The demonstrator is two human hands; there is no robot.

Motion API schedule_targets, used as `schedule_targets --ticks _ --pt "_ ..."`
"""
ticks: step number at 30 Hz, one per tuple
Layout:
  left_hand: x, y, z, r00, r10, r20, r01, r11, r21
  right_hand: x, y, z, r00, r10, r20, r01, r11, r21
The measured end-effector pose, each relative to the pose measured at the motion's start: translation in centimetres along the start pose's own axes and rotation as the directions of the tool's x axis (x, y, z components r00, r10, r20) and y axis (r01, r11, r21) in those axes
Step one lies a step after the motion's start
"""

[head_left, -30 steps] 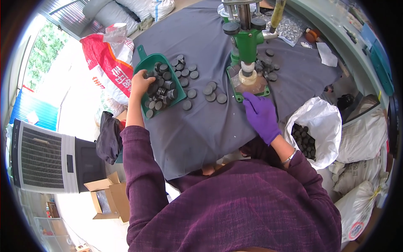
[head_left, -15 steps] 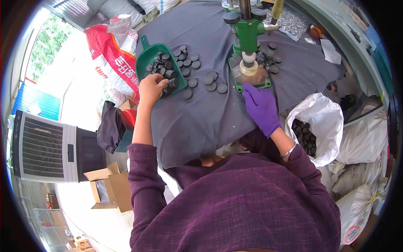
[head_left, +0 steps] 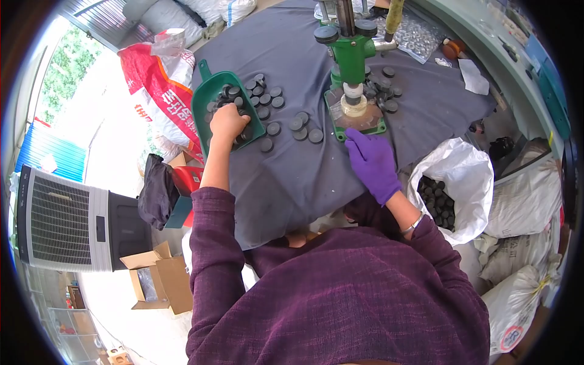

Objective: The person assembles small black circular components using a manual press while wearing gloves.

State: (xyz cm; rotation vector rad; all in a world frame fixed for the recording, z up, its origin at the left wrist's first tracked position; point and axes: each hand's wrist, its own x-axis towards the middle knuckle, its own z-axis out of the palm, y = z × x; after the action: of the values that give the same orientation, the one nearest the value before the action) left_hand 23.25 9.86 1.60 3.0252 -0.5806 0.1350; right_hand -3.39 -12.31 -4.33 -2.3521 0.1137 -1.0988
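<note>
My bare left hand (head_left: 229,123) reaches into a green dustpan-shaped scoop (head_left: 201,104) at the left of the table. Its fingers are curled down among small black discs (head_left: 233,92), with the thumb to the right; whatever they grip is hidden. My right hand (head_left: 371,161), in a purple glove, is at the front edge of a green hand press (head_left: 351,58). Its fingers are bent together by the front corner of the base, and I cannot make out anything in them. A pale round fitting (head_left: 354,106) sits on the press base beneath the ram.
Loose black discs (head_left: 299,123) lie between scoop and press, and more (head_left: 383,91) behind the base. A white sack (head_left: 474,176) holding black discs stands at my right. Far right lies a clear bag of small shiny parts (head_left: 413,39). A red-and-white sack (head_left: 173,91) leans at the left.
My left hand has curled and reached deeper among the discs in the scoop. My right hand stays by the press base. The whole view has shifted slightly.
</note>
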Motion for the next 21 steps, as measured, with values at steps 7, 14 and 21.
schedule_targets --ticks 7,14,21 --pt "1.3 -0.3 -0.9 0.984 -0.050 0.172 0.050 0.999 0.006 0.0 0.5 0.4 0.998 -0.032 -0.056 0.032 0.999 -0.007" --pt "0.3 -0.8 -0.3 0.995 0.021 0.097 -0.021 1.000 -0.002 -0.3 0.6 0.4 1.000 0.002 -0.010 -0.002 1.000 0.011" --pt "-0.9 -1.5 0.6 0.989 0.132 -0.062 -0.136 0.989 -0.054 -0.5 0.9 0.6 0.999 -0.031 -0.037 0.030 0.999 -0.026"
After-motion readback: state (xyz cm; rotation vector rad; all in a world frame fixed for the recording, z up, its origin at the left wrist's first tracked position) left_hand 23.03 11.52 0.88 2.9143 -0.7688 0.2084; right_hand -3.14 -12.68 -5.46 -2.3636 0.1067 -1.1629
